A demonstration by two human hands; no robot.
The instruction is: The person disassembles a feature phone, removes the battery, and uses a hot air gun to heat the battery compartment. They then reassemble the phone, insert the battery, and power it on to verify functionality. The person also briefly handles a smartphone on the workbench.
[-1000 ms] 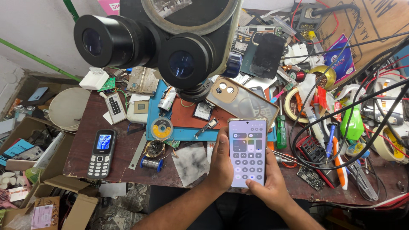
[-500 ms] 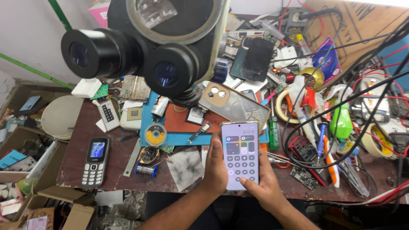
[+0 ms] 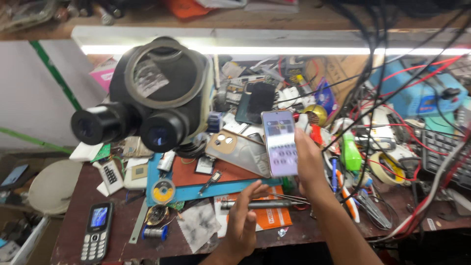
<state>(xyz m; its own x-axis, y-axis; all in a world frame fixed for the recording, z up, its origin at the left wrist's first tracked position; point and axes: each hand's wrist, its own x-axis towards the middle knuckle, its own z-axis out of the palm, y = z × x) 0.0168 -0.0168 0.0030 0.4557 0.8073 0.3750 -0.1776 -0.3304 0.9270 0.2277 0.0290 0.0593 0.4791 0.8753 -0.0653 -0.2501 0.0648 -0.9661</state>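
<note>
Cluttered repair counter [image 3: 73, 230], dark brown top, lit by a strip light along the shelf at the top of the frame; red and black wires tangle across the right side. Largest item: black stereo microscope head [image 3: 152, 98], upper left of centre, both eyepieces aimed toward the viewer. Below it a blue work mat [image 3: 235, 189] with a reddish pad on top, and a clear phone back cover [image 3: 240, 152] lying across the mat's upper right. Right hand [image 3: 309, 167], centre right, holds a lit smartphone [image 3: 279, 142] raised off the counter; fingers wrapped around its right edge and back, screen facing the viewer, long axis near vertical in the frame, top leaning slightly left. Left hand [image 3: 245, 221], lower centre, empty; fingers extended and loosely together, pointing up and right. Phone lies above and just right of the left fingertips, close but apart; right hand is the one in contact. Smaller items: a dark metal tool [image 3: 255, 203] lying horizontally under the left fingers, keypad phone [image 3: 96, 238] at lower left, solder spool [image 3: 163, 191], green bottle [image 3: 351, 154].
</note>
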